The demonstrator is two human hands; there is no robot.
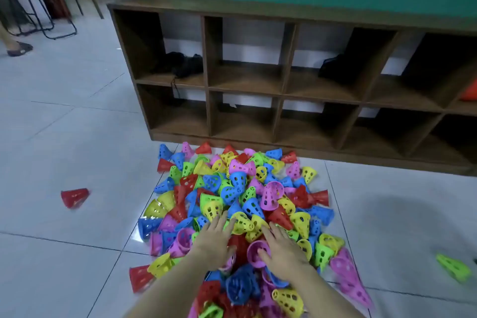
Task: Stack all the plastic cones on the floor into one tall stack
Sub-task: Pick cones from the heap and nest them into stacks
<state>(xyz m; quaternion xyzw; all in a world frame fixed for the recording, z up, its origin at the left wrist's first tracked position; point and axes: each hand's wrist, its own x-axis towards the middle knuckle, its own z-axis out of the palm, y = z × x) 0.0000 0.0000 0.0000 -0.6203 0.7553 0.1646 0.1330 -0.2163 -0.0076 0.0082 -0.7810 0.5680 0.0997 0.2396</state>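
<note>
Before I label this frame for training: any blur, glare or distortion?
Head view: wide-angle bends the shelf; motion blur smears the stray red cone and green cone; soft glare on the floor tiles; both hands fairly sharp.

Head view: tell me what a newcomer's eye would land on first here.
First, the big heap of bright plastic cones in red, blue, yellow, green and pink, spread on the tiled floor before a brown wooden cubby shelf. Next, the left hand and right hand reaching into the near side of the heap, fingers spread. Two strays lie apart: a red cone far left, a green cone far right.
</note>
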